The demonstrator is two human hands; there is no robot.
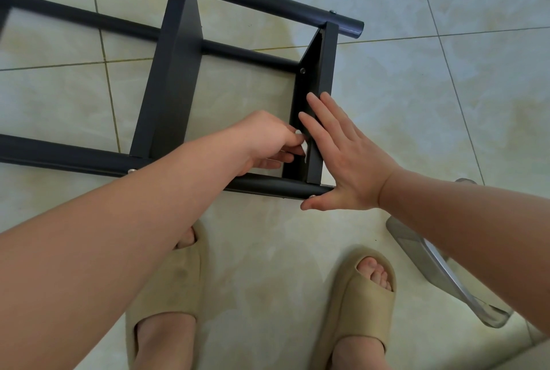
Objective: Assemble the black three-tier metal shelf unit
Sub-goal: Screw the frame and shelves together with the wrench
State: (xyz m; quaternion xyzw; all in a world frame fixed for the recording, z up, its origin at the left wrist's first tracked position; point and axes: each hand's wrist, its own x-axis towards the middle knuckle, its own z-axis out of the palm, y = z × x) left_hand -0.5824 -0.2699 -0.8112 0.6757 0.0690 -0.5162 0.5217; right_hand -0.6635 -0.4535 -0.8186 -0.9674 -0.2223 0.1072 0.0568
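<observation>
Has the shelf unit (175,72) on its side on the floor (446,101), two shelves already fixed between posts. Pinches a small pale piece (298,132) inside the end shelf (327,51) with left fingers (287,149); presses its edge with right fingers (321,113), straight and together. Probably well along; third tier unseen.

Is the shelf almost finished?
Partly. The middle shelf and end shelf already sit between the poles, one screw showing. Now the left hand pinches a small part inside the end shelf while the right hand presses flat against it. A third shelf is out of view, so I cannot tell.
</observation>
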